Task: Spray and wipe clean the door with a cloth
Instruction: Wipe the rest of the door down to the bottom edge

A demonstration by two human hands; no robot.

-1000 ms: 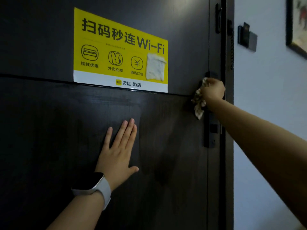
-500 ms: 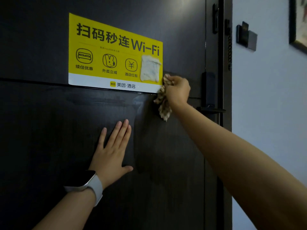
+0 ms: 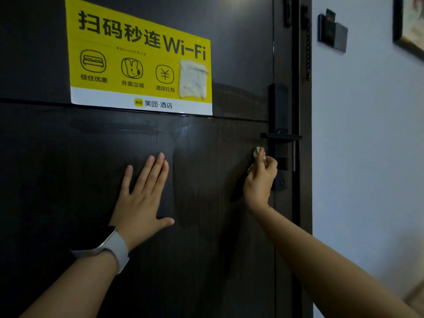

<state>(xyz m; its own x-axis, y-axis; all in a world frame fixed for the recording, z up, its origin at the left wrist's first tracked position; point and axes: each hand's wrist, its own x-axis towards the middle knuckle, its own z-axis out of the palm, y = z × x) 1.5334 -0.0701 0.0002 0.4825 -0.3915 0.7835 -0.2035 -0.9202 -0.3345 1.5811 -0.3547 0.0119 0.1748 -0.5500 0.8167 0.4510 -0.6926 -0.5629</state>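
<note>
Now the right hand (image 3: 260,180) grip bunches the cloth (image 3: 258,153) against the door (image 3: 206,249); left hand (image 3: 140,203) flat, fingers spread.

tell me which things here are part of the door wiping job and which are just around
Part of the job:
door
cloth, gripped in the right hand
left hand, flat on the door

Just around:
yellow Wi-Fi sticker
door handle
wall switch
picture frame
watch

There are two hands (image 3: 142,203), one cloth (image 3: 258,153), one door (image 3: 206,260), one yellow sticker (image 3: 137,53), one door handle (image 3: 281,136), one watch (image 3: 103,244).
</note>
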